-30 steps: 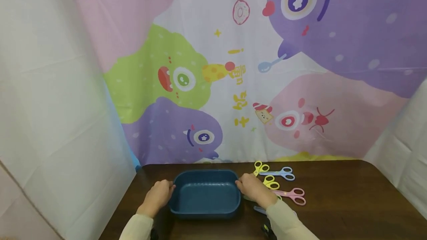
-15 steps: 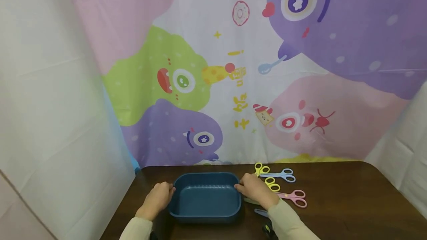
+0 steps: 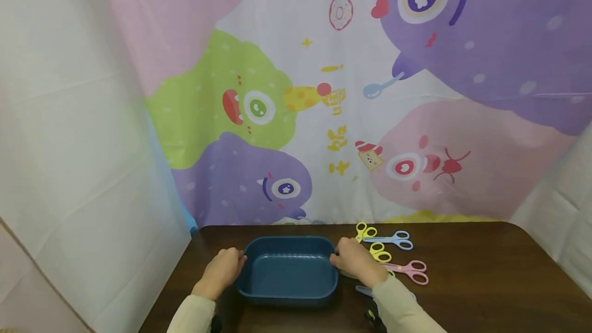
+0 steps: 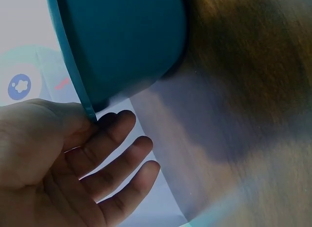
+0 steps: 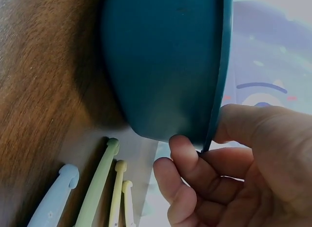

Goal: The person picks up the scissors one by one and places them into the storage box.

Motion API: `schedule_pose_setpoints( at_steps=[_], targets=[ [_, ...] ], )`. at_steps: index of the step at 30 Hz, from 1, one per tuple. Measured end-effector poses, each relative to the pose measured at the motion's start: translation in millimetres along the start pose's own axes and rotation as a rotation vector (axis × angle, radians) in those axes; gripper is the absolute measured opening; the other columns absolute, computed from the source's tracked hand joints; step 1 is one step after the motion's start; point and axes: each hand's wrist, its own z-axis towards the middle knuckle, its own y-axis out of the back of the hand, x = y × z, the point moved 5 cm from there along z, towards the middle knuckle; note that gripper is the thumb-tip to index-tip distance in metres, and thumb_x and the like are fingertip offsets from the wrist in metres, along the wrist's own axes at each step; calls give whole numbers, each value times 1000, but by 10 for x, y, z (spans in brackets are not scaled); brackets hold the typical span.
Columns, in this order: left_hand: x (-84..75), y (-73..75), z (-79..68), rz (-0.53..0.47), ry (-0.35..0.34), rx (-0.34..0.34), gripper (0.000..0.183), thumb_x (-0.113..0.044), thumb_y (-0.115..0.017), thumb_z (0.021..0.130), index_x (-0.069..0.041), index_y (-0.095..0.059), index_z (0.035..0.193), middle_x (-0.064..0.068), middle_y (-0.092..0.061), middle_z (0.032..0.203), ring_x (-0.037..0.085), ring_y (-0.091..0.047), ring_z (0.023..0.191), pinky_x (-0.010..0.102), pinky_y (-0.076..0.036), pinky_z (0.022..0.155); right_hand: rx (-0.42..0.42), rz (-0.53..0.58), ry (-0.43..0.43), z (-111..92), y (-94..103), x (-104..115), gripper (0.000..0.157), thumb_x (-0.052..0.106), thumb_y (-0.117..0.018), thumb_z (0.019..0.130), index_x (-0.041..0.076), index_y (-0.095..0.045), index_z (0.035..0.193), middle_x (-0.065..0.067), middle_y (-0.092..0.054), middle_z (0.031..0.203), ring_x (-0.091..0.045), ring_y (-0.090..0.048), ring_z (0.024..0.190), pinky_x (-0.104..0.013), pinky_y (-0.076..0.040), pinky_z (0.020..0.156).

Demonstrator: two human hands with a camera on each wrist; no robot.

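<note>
A dark blue-green rectangular tub (image 3: 288, 274) with rounded corners and an empty inside stands between the two hands. My left hand (image 3: 224, 269) pinches its rim at the far left corner. In the left wrist view, the thumb of the left hand (image 4: 92, 158) lies over the rim, and the other fingers are spread loosely below. My right hand (image 3: 358, 261) pinches the rim at the far right corner. The right wrist view has the right hand (image 5: 229, 168) with its thumb on the rim and fingertips against the outer wall of the tub (image 5: 163, 66).
Several scissors lie right of the tub: yellow scissors (image 3: 380, 252), blue scissors (image 3: 393, 240) and pink scissors (image 3: 409, 270). A light blue tip (image 5: 53, 197) and a green tip (image 5: 100, 178) point towards the tub. Behind the brown table (image 3: 472, 271) hangs a printed curtain (image 3: 337, 117).
The head view shifts slightly. Both hands keep their pinch on the rim, and the tub stays in the same place beside the scissors.
</note>
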Motion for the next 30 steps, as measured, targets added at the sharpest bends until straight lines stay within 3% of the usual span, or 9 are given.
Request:
schedule_pose_setpoints(
  at_steps=[8, 15, 21, 30],
  targets=[
    [4, -2, 30, 17, 11, 13, 15, -10, -67, 97, -6, -73, 85, 6, -65, 72, 21, -61, 66, 42, -52, 61, 20, 1, 5, -24, 10, 18, 47, 9, -63, 93, 15, -43, 51, 6, -34, 48, -10, -36, 42, -25, -27, 45],
    [-2, -17, -11, 8, -11, 14, 21, -9, -65, 99, -8, -69, 78, 0, -53, 63, 16, -51, 59, 37, -46, 57, 1, -7, 54, -39, -6, 21, 46, 6, -63, 92, 13, -42, 52, 6, -31, 50, -10, -34, 45, -26, -26, 46],
    [-10, -6, -34, 16, 9, 49, 18, -11, -65, 99, -7, -72, 83, 0, -56, 65, 17, -54, 61, 39, -47, 59, -3, 6, 67, -88, -7, 38, 42, 6, -63, 93, 12, -47, 54, 5, -35, 51, -11, -37, 45, -26, -29, 47],
    [-35, -5, -58, 74, 77, 82, 12, -15, -67, 98, -8, -77, 96, 12, -75, 91, 36, -73, 83, 55, -55, 66, -3, -16, 68, -147, 17, 70, 43, 5, -61, 94, 13, -46, 55, 3, -37, 54, -13, -38, 46, -29, -32, 49]
  ],
)
